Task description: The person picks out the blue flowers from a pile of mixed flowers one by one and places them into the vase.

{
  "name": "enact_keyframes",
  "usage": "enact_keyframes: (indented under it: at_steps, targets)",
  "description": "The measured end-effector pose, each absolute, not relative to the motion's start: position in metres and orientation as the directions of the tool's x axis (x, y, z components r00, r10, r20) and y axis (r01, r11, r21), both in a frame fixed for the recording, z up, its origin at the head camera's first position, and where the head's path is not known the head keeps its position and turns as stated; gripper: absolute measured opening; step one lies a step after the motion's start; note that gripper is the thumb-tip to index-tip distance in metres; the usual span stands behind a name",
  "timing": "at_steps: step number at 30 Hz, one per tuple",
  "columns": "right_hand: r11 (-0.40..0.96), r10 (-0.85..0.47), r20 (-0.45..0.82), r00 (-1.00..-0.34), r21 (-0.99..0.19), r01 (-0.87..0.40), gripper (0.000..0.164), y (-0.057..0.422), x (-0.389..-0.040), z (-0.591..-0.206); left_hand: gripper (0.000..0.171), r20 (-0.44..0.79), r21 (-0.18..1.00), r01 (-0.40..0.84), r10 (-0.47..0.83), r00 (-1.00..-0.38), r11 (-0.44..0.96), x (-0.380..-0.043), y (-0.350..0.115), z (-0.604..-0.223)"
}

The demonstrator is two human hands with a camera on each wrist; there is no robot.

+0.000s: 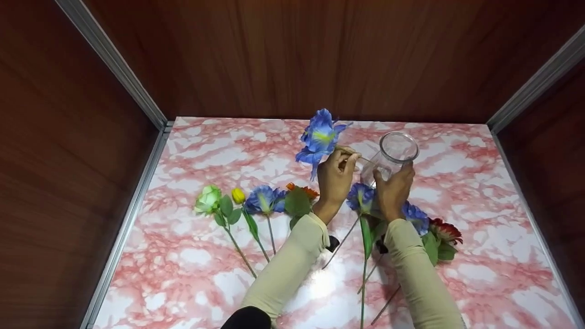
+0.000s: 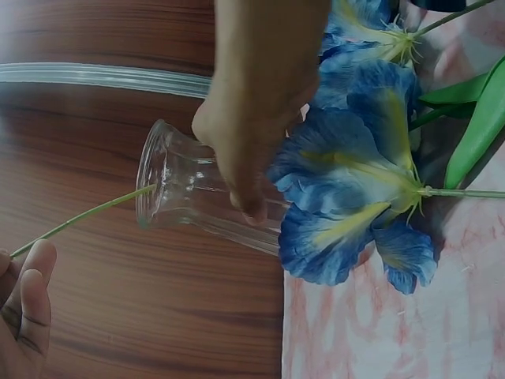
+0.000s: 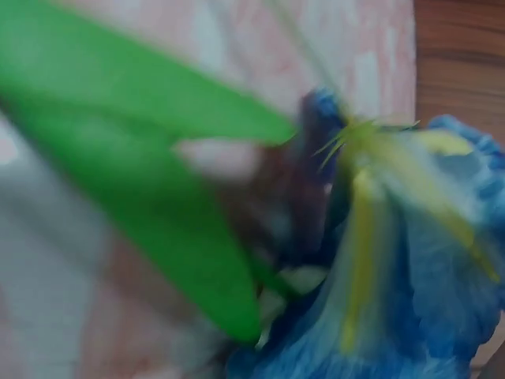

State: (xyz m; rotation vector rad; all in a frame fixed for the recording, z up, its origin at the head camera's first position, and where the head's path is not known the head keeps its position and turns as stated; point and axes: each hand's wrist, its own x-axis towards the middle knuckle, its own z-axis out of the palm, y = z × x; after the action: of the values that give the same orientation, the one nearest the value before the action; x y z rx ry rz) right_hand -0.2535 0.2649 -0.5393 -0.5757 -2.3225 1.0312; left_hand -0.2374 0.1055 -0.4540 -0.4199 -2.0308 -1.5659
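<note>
My left hand (image 1: pixel 336 176) pinches the thin stem of a blue artificial flower (image 1: pixel 320 137), with its bloom raised to the left of the fingers. A clear glass vase (image 1: pixel 387 161) is gripped by my right hand (image 1: pixel 394 194), its mouth tilted up. In the left wrist view, the tip of the green stem (image 2: pixel 87 209) reaches the mouth of the vase (image 2: pixel 225 225). Just below the vase, another blue flower (image 1: pixel 361 198) lies between my wrists. Blurred blue petals (image 3: pixel 394 260) and green leaves (image 3: pixel 142 158) fill the right wrist view.
Left of my arms lie a pale green rose (image 1: pixel 209 199), a yellow tulip (image 1: pixel 238 196), a blue flower (image 1: pixel 263 199) and an orange flower (image 1: pixel 308 191). By my right forearm are a blue flower (image 1: pixel 415 219) and a red one (image 1: pixel 447 230). Dark wooden panels (image 1: pixel 292 59) enclose the marbled table (image 1: pixel 219 141).
</note>
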Motion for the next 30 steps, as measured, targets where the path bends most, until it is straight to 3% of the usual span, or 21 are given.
enact_keyframes:
  at_steps: [14,30]
  targets:
    - [0.675,0.527,0.386,-0.757,-0.731,0.097,0.085,0.271,-0.251,-0.547,0.008,0.583,0.797,0.549,-0.081,-0.808,0.252,-0.240,0.119,-0.452]
    - [0.628,0.559,0.340,-0.757,-0.769,0.118,0.089,0.268,-0.250,-0.548,0.010,0.567,0.820,0.545,-0.115,-0.816,0.178,-0.242,0.126,-0.448]
